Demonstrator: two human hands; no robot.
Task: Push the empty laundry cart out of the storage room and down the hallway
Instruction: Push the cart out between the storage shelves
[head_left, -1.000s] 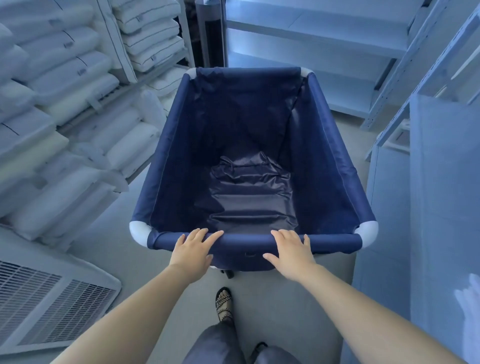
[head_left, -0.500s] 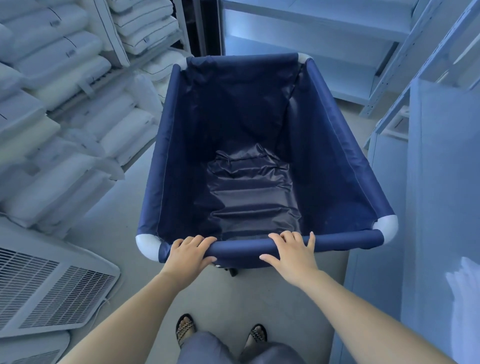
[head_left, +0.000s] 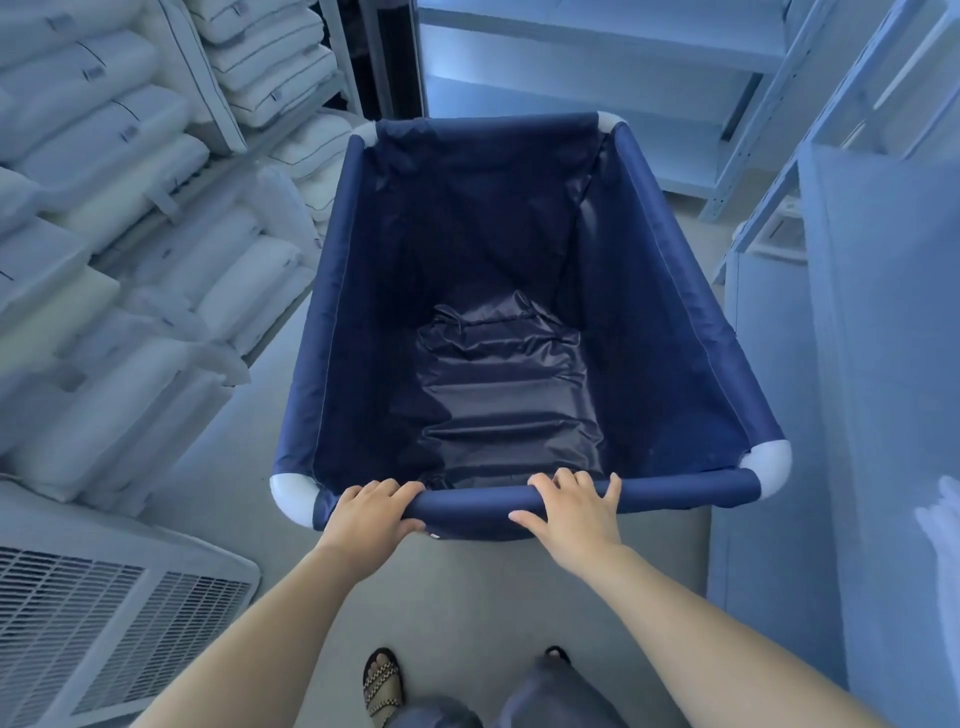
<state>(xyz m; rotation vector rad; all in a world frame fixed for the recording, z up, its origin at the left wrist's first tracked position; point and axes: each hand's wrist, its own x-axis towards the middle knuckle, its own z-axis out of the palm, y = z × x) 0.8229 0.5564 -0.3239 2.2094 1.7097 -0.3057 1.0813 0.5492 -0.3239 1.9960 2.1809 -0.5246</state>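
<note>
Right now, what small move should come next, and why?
Probably push forward, nudging slightly left: the left hand and right hand grip the laundry cart at its near rail, its right corner sits close to the white panel, and floor shows leftward.

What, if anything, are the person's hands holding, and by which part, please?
The left-hand grip and right-hand grip both hold the navy fabric laundry cart by its padded near rail, fingers curled over it.

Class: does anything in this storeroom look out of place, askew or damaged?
A white grilled unit lies on the grey floor at lower left, not shelved like the white pillows above. The navy fabric laundry cart is empty, its base merely wrinkled.
</note>
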